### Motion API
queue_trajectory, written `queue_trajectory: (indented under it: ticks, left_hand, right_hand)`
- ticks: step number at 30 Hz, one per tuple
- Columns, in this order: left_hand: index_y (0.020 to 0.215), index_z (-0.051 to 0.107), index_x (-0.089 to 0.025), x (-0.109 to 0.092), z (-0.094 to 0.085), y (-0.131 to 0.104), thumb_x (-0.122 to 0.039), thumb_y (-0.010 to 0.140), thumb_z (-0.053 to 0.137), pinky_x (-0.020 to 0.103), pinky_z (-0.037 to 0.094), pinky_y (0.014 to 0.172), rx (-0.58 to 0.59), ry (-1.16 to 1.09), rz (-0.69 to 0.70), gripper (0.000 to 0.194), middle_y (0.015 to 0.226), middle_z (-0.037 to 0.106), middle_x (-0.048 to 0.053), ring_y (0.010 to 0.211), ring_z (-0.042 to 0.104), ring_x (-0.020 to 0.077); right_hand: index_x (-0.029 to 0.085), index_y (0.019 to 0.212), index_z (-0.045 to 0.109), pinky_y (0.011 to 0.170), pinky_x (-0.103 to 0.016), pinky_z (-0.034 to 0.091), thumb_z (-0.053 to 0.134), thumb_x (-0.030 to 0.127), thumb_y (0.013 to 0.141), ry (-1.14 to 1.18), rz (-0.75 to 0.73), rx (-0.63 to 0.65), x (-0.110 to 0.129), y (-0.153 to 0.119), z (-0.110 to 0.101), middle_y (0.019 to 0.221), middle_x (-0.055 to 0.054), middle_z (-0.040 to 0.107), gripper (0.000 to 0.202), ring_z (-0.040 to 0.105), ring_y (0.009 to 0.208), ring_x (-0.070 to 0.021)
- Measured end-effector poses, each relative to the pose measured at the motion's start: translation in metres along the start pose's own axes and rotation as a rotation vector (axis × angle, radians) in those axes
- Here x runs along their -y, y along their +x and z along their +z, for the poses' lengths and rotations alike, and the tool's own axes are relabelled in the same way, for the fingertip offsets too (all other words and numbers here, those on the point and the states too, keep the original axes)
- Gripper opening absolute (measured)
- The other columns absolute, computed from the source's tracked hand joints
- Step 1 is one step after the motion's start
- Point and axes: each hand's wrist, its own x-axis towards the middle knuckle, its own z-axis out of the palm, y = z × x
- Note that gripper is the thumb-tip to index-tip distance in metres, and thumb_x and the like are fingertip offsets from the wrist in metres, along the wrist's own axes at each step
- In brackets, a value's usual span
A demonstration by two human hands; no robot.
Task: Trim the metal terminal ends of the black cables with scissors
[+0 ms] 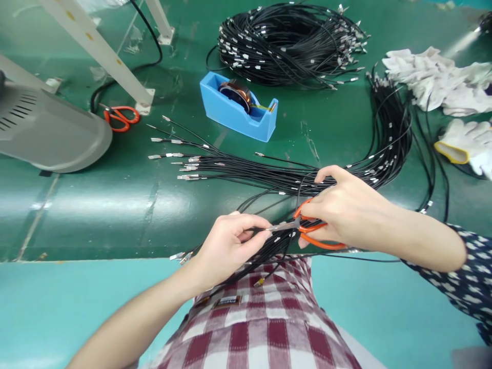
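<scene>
My left hand [230, 243] pinches a thin black cable [255, 229] at the table's front edge. In my right hand [338, 207] is a pair of scissors with orange handles [323, 244]; their blades meet the cable at my left fingertips. Whether the blades are closed around it I cannot make out. Under both hands a bunch of black cables [279, 241] hangs over the edge against the checked apron [265, 318]. Just beyond lies a larger bundle of black cables [246, 171], its tagged ends spread to the left.
A big coil of black cables [288, 46] lies at the back. Before it stands a blue tape dispenser [238, 115]. White gloves [442, 77] are at the right. On the left are a grey machine housing [57, 123], a second orange pair of scissors [122, 118] and a white post [103, 51].
</scene>
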Motion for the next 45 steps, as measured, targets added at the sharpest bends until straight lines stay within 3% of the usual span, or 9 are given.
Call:
queue_trajectory:
  ticks: [5,8,11,16,21,27,32,38,45]
  left_hand:
    - [0.085,0.077,-0.023,0.002,-0.002,0.000,-0.025,0.090,0.064,0.026,0.043,0.065,0.050,-0.040,0.006,0.014,0.079,0.078,-0.002,0.063,0.061,0.0125]
    - [0.084,0.076,-0.022,0.004,-0.002,0.001,-0.024,0.091,0.064,0.027,0.044,0.069,0.061,-0.073,0.011,0.014,0.078,0.078,-0.003,0.060,0.060,0.0105]
    - [0.084,0.075,-0.020,0.006,0.000,0.000,-0.023,0.091,0.064,0.026,0.044,0.068,0.036,-0.095,0.021,0.013,0.077,0.077,-0.003,0.060,0.058,0.0102]
    - [0.086,0.075,-0.019,0.007,0.001,-0.003,-0.019,0.090,0.065,0.022,0.046,0.063,-0.015,-0.159,0.072,0.010,0.080,0.078,0.000,0.068,0.060,0.0116]
    - [0.086,0.075,-0.019,0.009,0.001,-0.005,-0.018,0.088,0.067,0.021,0.047,0.062,-0.044,-0.174,0.111,0.008,0.079,0.078,0.000,0.067,0.059,0.0114]
    - [0.086,0.075,-0.019,0.008,0.000,-0.004,-0.019,0.089,0.066,0.021,0.047,0.061,-0.004,-0.116,0.096,0.009,0.077,0.077,0.000,0.067,0.058,0.0118]
    - [0.086,0.075,-0.020,0.006,0.000,-0.006,-0.022,0.090,0.064,0.023,0.046,0.061,0.001,-0.057,0.059,0.011,0.076,0.076,0.002,0.065,0.060,0.0129]
    - [0.086,0.074,-0.018,0.007,0.004,-0.008,-0.025,0.091,0.064,0.023,0.045,0.058,-0.030,-0.064,0.052,0.013,0.071,0.074,0.003,0.059,0.059,0.0120]
    - [0.087,0.074,-0.019,0.005,0.001,-0.007,-0.024,0.090,0.064,0.023,0.045,0.057,-0.027,-0.037,0.052,0.012,0.072,0.074,0.003,0.061,0.059,0.0126]
  right_hand:
    - [0.021,0.064,0.064,0.095,-0.040,0.029,0.059,0.048,0.091,0.055,0.017,0.071,-0.001,0.004,0.000,0.057,0.003,0.068,0.038,0.048,0.050,-0.0109]
    - [0.022,0.063,0.063,0.094,-0.040,0.030,0.054,0.045,0.093,0.054,-0.012,0.089,-0.002,0.005,0.000,0.059,0.003,0.069,0.039,0.045,0.049,-0.0103]
    - [0.022,0.062,0.062,0.093,-0.040,0.030,0.051,0.041,0.094,0.037,-0.051,0.074,-0.003,0.006,-0.001,0.060,0.002,0.068,0.039,0.041,0.049,-0.0103]
    - [0.021,0.054,0.052,0.090,-0.037,0.033,0.048,0.048,0.095,0.170,-0.058,0.051,-0.007,0.008,0.007,0.051,0.004,0.059,0.049,0.027,0.048,-0.0099]
    - [0.020,0.053,0.043,0.080,-0.033,0.036,0.060,0.048,0.088,0.388,0.045,0.130,-0.011,0.009,0.020,0.045,0.005,0.046,0.049,0.036,0.058,-0.0131]
    - [0.020,0.056,0.051,0.100,-0.039,0.029,0.056,0.061,0.088,0.287,0.005,0.099,-0.008,0.008,0.013,0.045,0.010,0.050,0.053,0.018,0.044,-0.0061]
    - [0.021,0.061,0.061,0.099,-0.039,0.029,0.053,0.057,0.091,0.121,-0.033,0.030,-0.002,0.006,0.006,0.051,0.005,0.062,0.048,0.033,0.043,-0.0078]
    - [0.022,0.060,0.061,0.093,-0.039,0.031,0.047,0.044,0.097,0.018,-0.072,0.124,0.002,0.007,0.006,0.060,0.001,0.068,0.045,0.041,0.047,-0.0112]
    - [0.021,0.062,0.062,0.097,-0.037,0.030,0.057,0.059,0.090,0.140,-0.003,0.006,-0.001,0.005,0.010,0.051,0.005,0.063,0.047,0.041,0.045,-0.0088]
